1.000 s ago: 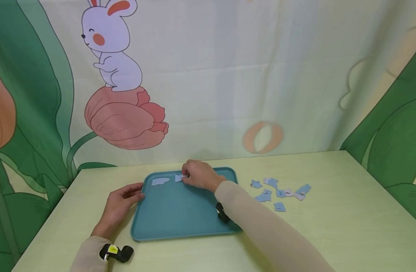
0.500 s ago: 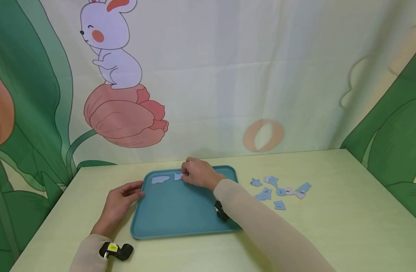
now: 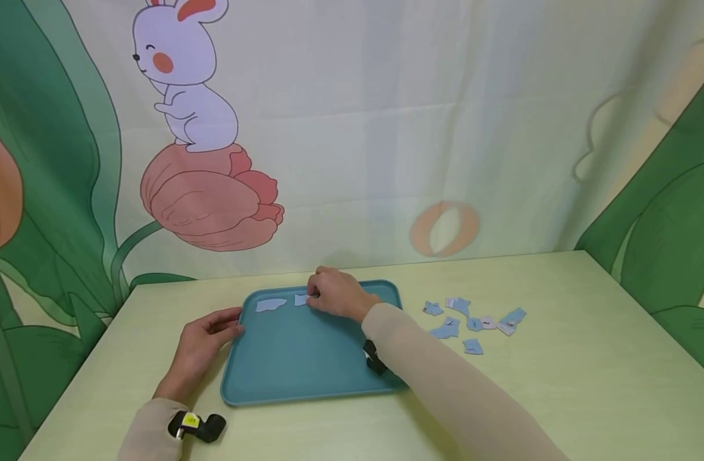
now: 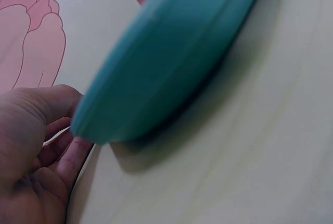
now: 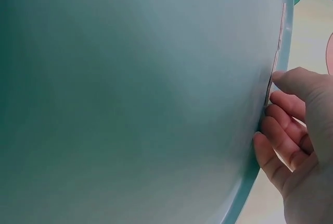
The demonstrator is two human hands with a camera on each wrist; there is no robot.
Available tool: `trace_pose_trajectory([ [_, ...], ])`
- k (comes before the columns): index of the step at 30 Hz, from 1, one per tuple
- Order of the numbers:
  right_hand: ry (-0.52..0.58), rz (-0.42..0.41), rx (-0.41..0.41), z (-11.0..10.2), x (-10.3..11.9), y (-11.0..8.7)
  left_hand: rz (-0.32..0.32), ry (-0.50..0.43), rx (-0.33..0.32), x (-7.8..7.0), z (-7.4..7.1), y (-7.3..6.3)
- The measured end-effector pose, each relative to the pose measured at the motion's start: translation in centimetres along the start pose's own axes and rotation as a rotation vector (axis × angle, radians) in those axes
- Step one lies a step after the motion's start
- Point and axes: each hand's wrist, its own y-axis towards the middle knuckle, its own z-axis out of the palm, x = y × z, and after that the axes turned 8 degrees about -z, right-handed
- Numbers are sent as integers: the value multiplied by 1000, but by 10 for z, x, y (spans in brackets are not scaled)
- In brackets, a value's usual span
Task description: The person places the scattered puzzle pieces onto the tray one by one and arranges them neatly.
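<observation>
A shallow teal tray (image 3: 294, 365) lies on the table. My left hand (image 3: 198, 346) holds its left edge, with the thumb at the rim and the other fingers curled below it in the left wrist view. At the far edge, my right hand (image 3: 339, 294) pinches a small pale-blue, irregular-edged paper piece (image 3: 300, 299), partly hidden by the fingers. In the right wrist view the thumb (image 5: 291, 81) presses on that thin piece near the rim. Left of it, a longer pale piece (image 3: 270, 305) lies flat inside the tray.
Several loose blue and white paper pieces (image 3: 473, 346) lie scattered on the table right of the tray. Behind the table (image 3: 588, 384) hangs a printed curtain (image 3: 352, 128). My right forearm (image 3: 444, 378) crosses over the tray's right side.
</observation>
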Motion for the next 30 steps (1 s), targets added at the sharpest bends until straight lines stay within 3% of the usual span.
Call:
trace_pose_trajectory([
  [12,133,59,18,-18,9,-11,-4,11,1,0,0,0],
  [18,228,18,-51,-34,13,-27,5,12,1,2,0,0],
  [30,279,-17,-202,-52,7,-64,21,5,7,1,-1,0],
])
